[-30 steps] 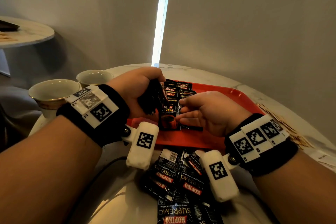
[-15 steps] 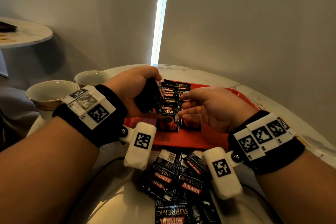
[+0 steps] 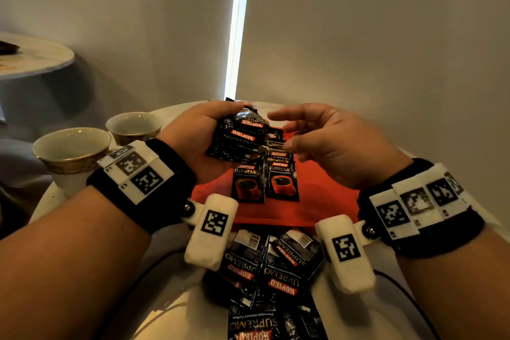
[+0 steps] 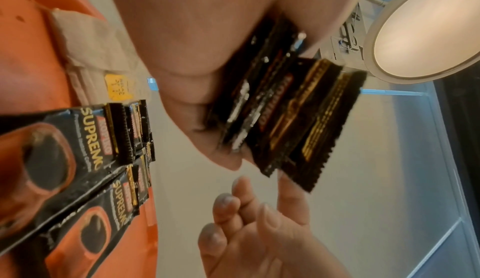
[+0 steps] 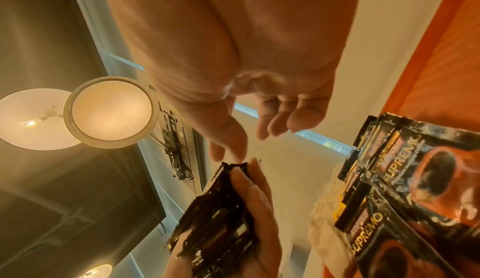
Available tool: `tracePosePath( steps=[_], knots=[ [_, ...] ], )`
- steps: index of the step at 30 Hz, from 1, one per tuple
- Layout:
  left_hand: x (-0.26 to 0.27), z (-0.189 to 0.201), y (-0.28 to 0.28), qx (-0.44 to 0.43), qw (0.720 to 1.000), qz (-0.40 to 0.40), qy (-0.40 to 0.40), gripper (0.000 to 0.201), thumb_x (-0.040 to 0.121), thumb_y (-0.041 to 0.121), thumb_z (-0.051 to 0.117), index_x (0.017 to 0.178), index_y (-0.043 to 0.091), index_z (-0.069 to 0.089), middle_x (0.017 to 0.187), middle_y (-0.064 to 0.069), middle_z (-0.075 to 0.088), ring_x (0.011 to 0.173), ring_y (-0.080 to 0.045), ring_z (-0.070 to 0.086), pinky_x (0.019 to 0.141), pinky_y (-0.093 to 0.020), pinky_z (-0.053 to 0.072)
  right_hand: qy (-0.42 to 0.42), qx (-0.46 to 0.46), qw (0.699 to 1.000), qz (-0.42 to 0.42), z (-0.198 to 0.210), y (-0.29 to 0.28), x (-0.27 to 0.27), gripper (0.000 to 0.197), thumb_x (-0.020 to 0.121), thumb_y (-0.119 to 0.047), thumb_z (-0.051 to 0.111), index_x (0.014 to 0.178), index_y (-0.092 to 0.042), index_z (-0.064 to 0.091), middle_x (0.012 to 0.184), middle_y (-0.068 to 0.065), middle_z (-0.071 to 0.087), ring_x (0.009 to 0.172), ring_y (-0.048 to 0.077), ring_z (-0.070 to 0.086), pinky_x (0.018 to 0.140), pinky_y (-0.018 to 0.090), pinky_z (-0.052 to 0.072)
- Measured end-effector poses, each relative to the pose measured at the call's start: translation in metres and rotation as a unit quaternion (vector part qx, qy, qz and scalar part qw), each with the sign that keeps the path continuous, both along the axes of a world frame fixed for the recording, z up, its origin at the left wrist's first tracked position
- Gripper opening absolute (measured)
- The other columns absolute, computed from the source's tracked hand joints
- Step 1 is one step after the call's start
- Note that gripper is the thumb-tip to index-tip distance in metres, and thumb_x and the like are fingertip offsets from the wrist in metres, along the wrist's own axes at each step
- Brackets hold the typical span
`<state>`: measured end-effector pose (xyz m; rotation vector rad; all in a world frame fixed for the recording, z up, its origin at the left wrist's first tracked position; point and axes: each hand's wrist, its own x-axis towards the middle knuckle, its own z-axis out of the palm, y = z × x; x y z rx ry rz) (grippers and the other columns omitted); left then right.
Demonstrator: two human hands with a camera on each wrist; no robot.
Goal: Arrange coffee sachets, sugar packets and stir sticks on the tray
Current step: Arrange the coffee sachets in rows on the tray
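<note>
We find the left hand point(image 3: 198, 135) at the centre of the head view, palm up, its fingers curled round a fanned stack of black coffee sachets point(image 3: 240, 135), held above the far part of the red tray point(image 3: 317, 201). In the left wrist view the same stack point(image 4: 280, 113) sits clamped between thumb and fingers, edges splayed toward the lower right of the frame. The right hand point(image 3: 328, 141) sits just right of the stack, fingers loosely extended and parted, holding nothing; its fingertips point(image 3: 289, 143) lie close to the sachet edges, though we cannot tell whether they touch. In the right wrist view the right hand's thumb and fingers point(image 5: 283, 122) are spread, just above the stack point(image 5: 221, 210). On the tray we note two rows of sachets laid face up and overlapping, the nearest pair point(image 3: 265, 182) side by side at the frame's centre. A loose pile of further sachets point(image 3: 270, 270) lies on the white table point(image 3: 171, 298) at the lower centre, just in front of the tray's near edge. Two cups point(image 3: 71, 149) stand at the left of the frame, beside the left wrist. A pale packet with a yellow label point(image 4: 103, 60) lies on the tray beyond the rows in the left wrist view.
</note>
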<state>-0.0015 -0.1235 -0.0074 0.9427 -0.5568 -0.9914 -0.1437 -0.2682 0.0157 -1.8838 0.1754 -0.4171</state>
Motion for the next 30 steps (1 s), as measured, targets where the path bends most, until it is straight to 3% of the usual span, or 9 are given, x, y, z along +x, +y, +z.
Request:
tracePosePath(
  steps=[1,3,7,10,13,19,24,27,30],
  knots=[
    [-0.0008,-0.0003,-0.0002,-0.002,1.0,-0.002,0.003,0.028,0.099,0.026,0.045,0.124,0.014,0.051,0.112,-0.016,0.057,0.089,-0.027,0.062,0.079,-0.036,0.057,-0.002,-0.001,1.0,0.006,-0.0003,0.0019,-0.0009,0.049,0.08,0.017,0.065,0.098,-0.026,0.078,0.088,-0.002,0.067,0.069,0.005,0.064,0.059,0.021,0.05],
    [-0.0014,-0.0011,-0.0009,-0.004,1.0,-0.004,0.005,0.028,0.101,0.026,0.044,0.123,0.012,0.052,0.101,-0.014,0.062,0.08,-0.024,0.065,0.071,-0.032,0.056,-0.009,0.005,1.0,0.02,-0.0003,0.0051,-0.0022,0.045,0.079,0.016,0.067,0.103,-0.021,0.076,0.081,-0.007,0.073,0.067,0.002,0.067,0.059,0.016,0.052],
    [-0.0025,-0.0017,0.0002,0.004,1.0,-0.011,-0.005,0.032,0.103,0.029,0.043,0.115,0.005,0.058,0.088,-0.012,0.07,0.073,-0.022,0.069,0.076,-0.036,0.053,-0.028,0.016,0.999,0.028,-0.0008,0.0098,-0.0001,0.039,0.078,0.013,0.068,0.105,-0.015,0.073,0.077,-0.008,0.075,0.067,0.002,0.07,0.058,0.014,0.051],
    [-0.0034,-0.0011,0.0014,0.009,1.0,-0.008,-0.005,0.03,0.101,0.03,0.045,0.113,0.006,0.059,0.091,-0.012,0.069,0.077,-0.022,0.068,0.08,-0.037,0.052,-0.036,0.011,0.999,0.013,-0.0044,0.007,0.0034,0.038,0.077,0.01,0.07,0.102,-0.018,0.075,0.085,-0.002,0.077,0.076,0.012,0.073,0.064,0.02,0.055],
    [-0.0032,-0.0015,0.0012,0.018,1.0,-0.004,-0.002,0.033,0.1,0.03,0.048,0.121,0.006,0.055,0.097,-0.012,0.066,0.08,-0.023,0.066,0.078,-0.037,0.054,-0.045,0.007,0.999,-0.002,-0.0065,0.0057,0.0048,0.033,0.079,0.008,0.071,0.099,-0.018,0.077,0.093,0.003,0.078,0.084,0.018,0.075,0.068,0.023,0.056],
    [-0.0023,-0.0037,-0.0001,0.044,0.999,-0.004,0.008,0.047,0.099,0.032,0.05,0.136,0.004,0.053,0.106,-0.014,0.065,0.083,-0.024,0.065,0.074,-0.036,0.058,-0.053,0.001,0.998,-0.017,-0.0041,0.0106,0.0023,0.022,0.082,0.003,0.07,0.096,-0.013,0.074,0.078,-0.008,0.076,0.07,0.0,0.071,0.055,0.011,0.049],
    [-0.0038,-0.0026,-0.0003,0.067,0.997,-0.024,-0.001,0.032,0.101,0.037,0.047,0.117,0.011,0.058,0.088,-0.01,0.068,0.073,-0.021,0.067,0.074,-0.035,0.055,-0.062,-0.02,0.997,-0.036,-0.0053,0.0093,0.0022,0.018,0.082,0.0,0.072,0.092,-0.015,0.075,0.078,-0.011,0.076,0.071,-0.004,0.069,0.056,0.008,0.047],
    [-0.0029,-0.0032,-0.001,0.086,0.996,-0.03,-0.007,0.038,0.1,0.041,0.048,0.123,0.012,0.056,0.089,-0.01,0.067,0.074,-0.021,0.068,0.073,-0.035,0.056,-0.068,-0.007,0.997,-0.042,-0.0064,0.0076,0.0032,0.016,0.08,-0.004,0.073,0.09,-0.015,0.076,0.08,-0.008,0.077,0.071,-0.002,0.069,0.055,0.009,0.047],
    [-0.0023,-0.0035,-0.0004,0.101,0.994,-0.041,-0.015,0.042,0.099,0.047,0.046,0.118,0.013,0.062,0.09,-0.009,0.07,0.074,-0.021,0.069,0.071,-0.035,0.052,-0.069,0.032,0.996,-0.049,-0.0088,0.003,0.0065,0.012,0.07,-0.021,0.076,0.082,-0.024,0.08,0.091,-0.002,0.078,0.08,0.006,0.069,0.057,0.019,0.046]
  ],
)
